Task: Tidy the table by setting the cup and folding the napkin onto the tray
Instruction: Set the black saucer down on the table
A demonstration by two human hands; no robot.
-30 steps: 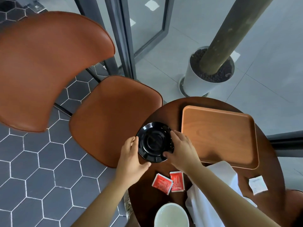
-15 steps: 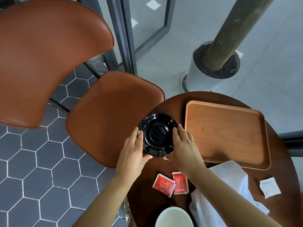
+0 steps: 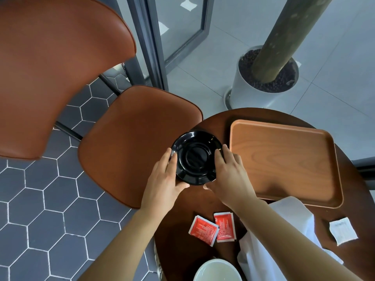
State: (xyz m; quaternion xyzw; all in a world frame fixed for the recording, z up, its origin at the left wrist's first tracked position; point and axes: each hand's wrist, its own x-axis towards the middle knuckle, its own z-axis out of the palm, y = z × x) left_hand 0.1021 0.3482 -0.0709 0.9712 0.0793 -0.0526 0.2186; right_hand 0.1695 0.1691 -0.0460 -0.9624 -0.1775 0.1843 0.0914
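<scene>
A black saucer (image 3: 195, 157) sits at the left edge of the round dark table (image 3: 211, 122). My left hand (image 3: 164, 179) grips its left rim and my right hand (image 3: 229, 173) grips its right rim. An empty wooden tray (image 3: 284, 159) lies just right of the saucer. A white napkin (image 3: 292, 216) lies crumpled near the tray's front edge, partly hidden by my right forearm. A white cup (image 3: 217, 270) shows at the bottom edge, cut off by the frame.
Two red sachets (image 3: 213, 228) lie in front of the saucer. A white paper packet (image 3: 343, 231) lies at the right. A brown chair (image 3: 140, 142) stands close to the table's left side. A white planter (image 3: 265, 86) with a trunk stands behind the table.
Both hands have closed in around the saucer's rim, fingers reaching further along its sides. The view has shifted slightly; the saucer stays at the table's left edge.
</scene>
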